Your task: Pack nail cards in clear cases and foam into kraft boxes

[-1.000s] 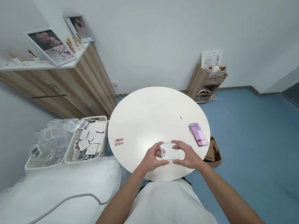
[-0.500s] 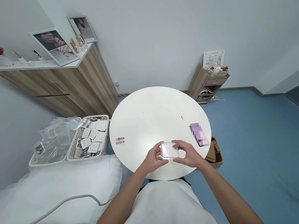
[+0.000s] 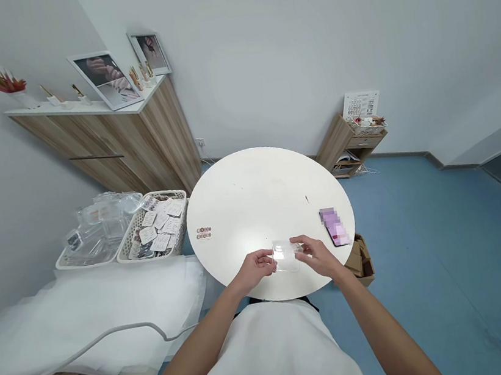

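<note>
Over the near part of the white round table (image 3: pixel 264 192) I hold a small clear plastic box (image 3: pixel 285 255) between both hands. My left hand (image 3: pixel 261 266) pinches its left edge with closed fingers. At its right side, my right hand (image 3: pixel 312 254) grips the edge between thumb and fingers. The box looks partly opened, with one clear piece above another, though its see-through walls make this hard to tell. Toward the table's left edge lies a small card (image 3: pixel 203 233) with rows of brownish nail-like pieces. A phone (image 3: pixel 334 227) lies at the right edge.
Left of the table stand a basket of white cards (image 3: pixel 161 227) and a basket of clear plastic packaging (image 3: pixel 103 228). A cardboard box (image 3: pixel 362 257) is on the floor at right. A wooden cabinet (image 3: pixel 133 138) and a small shelf (image 3: pixel 341 138) stand against the wall.
The clear box has gone from looking closed to looking partly opened, its shape now wider downward. My hands have shifted slightly, and the whole view has tilted a little.
</note>
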Action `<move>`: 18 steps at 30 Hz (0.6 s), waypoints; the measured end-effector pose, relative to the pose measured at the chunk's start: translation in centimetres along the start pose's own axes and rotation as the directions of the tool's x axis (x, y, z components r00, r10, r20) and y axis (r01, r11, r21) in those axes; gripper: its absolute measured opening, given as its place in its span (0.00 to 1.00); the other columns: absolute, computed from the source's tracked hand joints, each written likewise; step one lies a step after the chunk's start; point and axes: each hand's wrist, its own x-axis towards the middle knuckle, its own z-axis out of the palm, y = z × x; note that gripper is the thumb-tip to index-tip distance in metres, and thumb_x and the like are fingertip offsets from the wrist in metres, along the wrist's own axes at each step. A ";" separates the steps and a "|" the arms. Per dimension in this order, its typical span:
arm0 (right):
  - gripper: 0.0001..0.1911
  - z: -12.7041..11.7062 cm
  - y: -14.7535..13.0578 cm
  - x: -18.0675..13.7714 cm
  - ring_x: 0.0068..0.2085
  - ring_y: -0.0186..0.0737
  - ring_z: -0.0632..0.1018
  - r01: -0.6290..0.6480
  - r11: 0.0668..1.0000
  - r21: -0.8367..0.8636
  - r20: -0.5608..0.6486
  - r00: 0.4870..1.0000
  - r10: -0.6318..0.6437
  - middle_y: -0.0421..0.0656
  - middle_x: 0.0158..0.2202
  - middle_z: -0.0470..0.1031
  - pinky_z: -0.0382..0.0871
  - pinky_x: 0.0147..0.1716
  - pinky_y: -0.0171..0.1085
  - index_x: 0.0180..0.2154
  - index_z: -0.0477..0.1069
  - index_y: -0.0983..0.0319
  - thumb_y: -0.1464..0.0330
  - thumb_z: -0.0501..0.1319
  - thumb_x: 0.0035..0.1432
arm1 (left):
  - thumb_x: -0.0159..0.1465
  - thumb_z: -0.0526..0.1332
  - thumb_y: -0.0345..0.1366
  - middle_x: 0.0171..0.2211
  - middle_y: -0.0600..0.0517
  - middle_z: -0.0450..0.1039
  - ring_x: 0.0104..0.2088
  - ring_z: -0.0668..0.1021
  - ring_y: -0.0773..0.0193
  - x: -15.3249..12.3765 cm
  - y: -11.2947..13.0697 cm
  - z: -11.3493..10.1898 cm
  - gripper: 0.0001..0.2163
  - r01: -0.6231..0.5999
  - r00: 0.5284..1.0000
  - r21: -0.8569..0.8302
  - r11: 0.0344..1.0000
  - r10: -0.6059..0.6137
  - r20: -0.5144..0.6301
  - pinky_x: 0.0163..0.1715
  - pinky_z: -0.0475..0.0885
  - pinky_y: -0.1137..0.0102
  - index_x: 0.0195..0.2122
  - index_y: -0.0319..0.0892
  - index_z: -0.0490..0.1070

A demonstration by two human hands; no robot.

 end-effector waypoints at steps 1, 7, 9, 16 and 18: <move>0.17 0.0 0.2 0.3 0.34 0.37 0.74 -0.031 0.999 0.024 -0.021 0.999 0.032 0.43 0.36 0.72 0.68 0.35 0.39 0.42 0.66 0.60 0.58 0.54 0.53 | 0.47 0.66 0.36 0.31 0.49 0.72 0.29 0.75 0.67 0.0 -0.1 0.0 0.21 0.002 1.000 0.005 1.000 -0.002 0.005 0.32 0.68 0.68 0.43 0.38 0.67; 0.20 0.8 1.3 2.2 0.22 0.31 0.70 -0.161 0.956 0.244 -0.093 0.978 0.189 0.40 0.27 0.69 0.65 0.23 0.34 0.38 0.66 0.62 0.54 0.51 0.53 | 0.48 0.66 0.35 0.33 0.48 0.72 0.29 0.75 0.67 -0.2 -0.5 0.3 0.21 -0.017 0.999 0.029 0.999 0.016 0.036 0.33 0.69 0.68 0.44 0.39 0.66; 0.20 1.1 1.5 2.3 0.20 0.30 0.69 -0.219 0.923 0.315 -0.074 0.964 0.254 0.39 0.25 0.68 0.63 0.21 0.32 0.37 0.66 0.63 0.53 0.51 0.53 | 0.48 0.66 0.35 0.33 0.48 0.72 0.29 0.75 0.68 -0.2 -0.5 0.4 0.21 -0.027 0.999 0.035 0.999 0.026 0.034 0.34 0.69 0.68 0.44 0.39 0.66; 0.23 1.7 1.8 1.9 0.20 0.30 0.69 -0.336 0.815 0.473 -0.022 0.920 0.392 0.40 0.23 0.67 0.64 0.21 0.33 0.38 0.68 0.64 0.52 0.50 0.53 | 0.48 0.66 0.37 0.33 0.48 0.72 0.28 0.74 0.69 -0.1 -0.8 0.7 0.21 -0.033 0.999 0.049 0.998 0.031 0.027 0.34 0.69 0.68 0.44 0.39 0.67; 0.24 1.8 1.9 1.8 0.21 0.30 0.69 -0.343 0.802 0.488 -0.019 0.915 0.402 0.42 0.25 0.67 0.65 0.22 0.34 0.41 0.67 0.64 0.52 0.49 0.54 | 0.48 0.66 0.36 0.33 0.49 0.71 0.29 0.74 0.69 -0.1 -0.9 0.8 0.21 -0.028 0.999 0.048 0.998 0.027 0.022 0.34 0.69 0.68 0.44 0.39 0.67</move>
